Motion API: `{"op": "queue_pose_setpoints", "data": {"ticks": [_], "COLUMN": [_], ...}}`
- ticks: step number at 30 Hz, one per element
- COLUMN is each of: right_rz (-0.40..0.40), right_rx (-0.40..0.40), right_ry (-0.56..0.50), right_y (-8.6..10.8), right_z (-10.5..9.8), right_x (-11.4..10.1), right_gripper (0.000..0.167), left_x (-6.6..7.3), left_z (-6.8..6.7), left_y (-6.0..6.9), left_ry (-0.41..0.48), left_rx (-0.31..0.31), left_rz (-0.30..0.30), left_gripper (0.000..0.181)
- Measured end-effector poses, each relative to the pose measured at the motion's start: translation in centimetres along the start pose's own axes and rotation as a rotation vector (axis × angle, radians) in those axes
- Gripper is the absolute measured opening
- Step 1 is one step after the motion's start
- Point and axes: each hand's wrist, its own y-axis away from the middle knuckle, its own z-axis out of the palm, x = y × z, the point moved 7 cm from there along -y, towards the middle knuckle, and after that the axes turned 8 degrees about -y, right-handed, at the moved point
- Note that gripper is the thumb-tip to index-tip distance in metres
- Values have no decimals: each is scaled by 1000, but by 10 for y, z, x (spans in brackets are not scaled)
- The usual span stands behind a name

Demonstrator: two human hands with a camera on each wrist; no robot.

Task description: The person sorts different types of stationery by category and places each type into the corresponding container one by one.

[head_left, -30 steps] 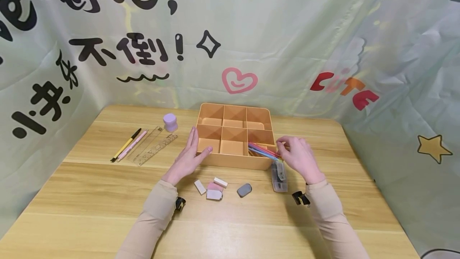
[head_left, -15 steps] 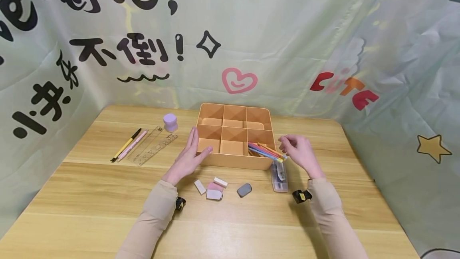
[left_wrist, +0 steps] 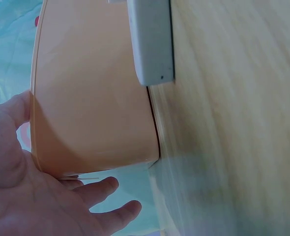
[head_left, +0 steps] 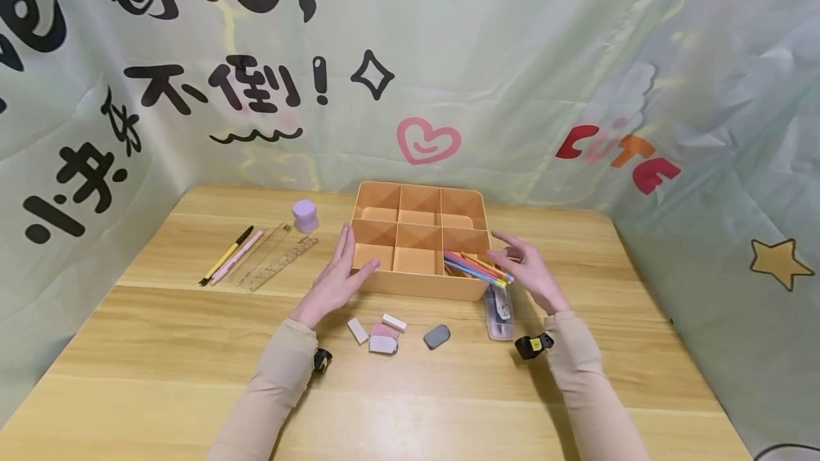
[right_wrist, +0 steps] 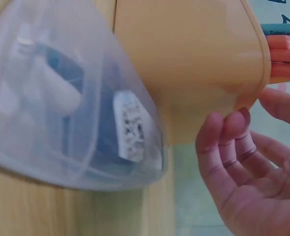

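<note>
An orange organizer box (head_left: 419, 286) with several compartments stands at the back middle of the table. My left hand (head_left: 334, 279) rests against its left front corner, fingers extended; in the left wrist view the thumb lies at the rim. A bundle of colored pencils (head_left: 477, 269) leans in the front right compartment, their ends sticking out over the rim. My right hand (head_left: 528, 272) is at the box's right front corner beside the pencils, fingers loosely bent and holding nothing. Below it, a clear plastic case (head_left: 500, 315) stands in front of that corner.
Several erasers (head_left: 383, 343) and a grey eraser (head_left: 437, 336) lie in front of the box. To the left are a yellow-and-black pen (head_left: 225, 256), a pink pen (head_left: 238, 257), clear rulers (head_left: 282, 264) and a purple hourglass-shaped object (head_left: 305, 215). A printed cloth (head_left: 525, 91) hangs behind.
My right hand has let go of the pencils, drawn slightly away from them, then come back to the box's right corner. The left hand stays in place.
</note>
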Motion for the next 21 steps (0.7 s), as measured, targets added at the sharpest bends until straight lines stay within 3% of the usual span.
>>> {"op": "queue_pose_setpoints", "data": {"ticks": [13,21], "right_rz": [-9,-27], "right_rx": [2,18], "right_ry": [-69,-56], "right_y": [2,1], "right_z": [4,6], "right_x": [6,5], "right_gripper": [59,57], "left_x": [2,0], "left_z": [-1,-3], "left_y": [-1,-1], "left_ry": [-8,65], "left_rx": [27,40], "left_rz": [18,41], "left_gripper": [92,93]}}
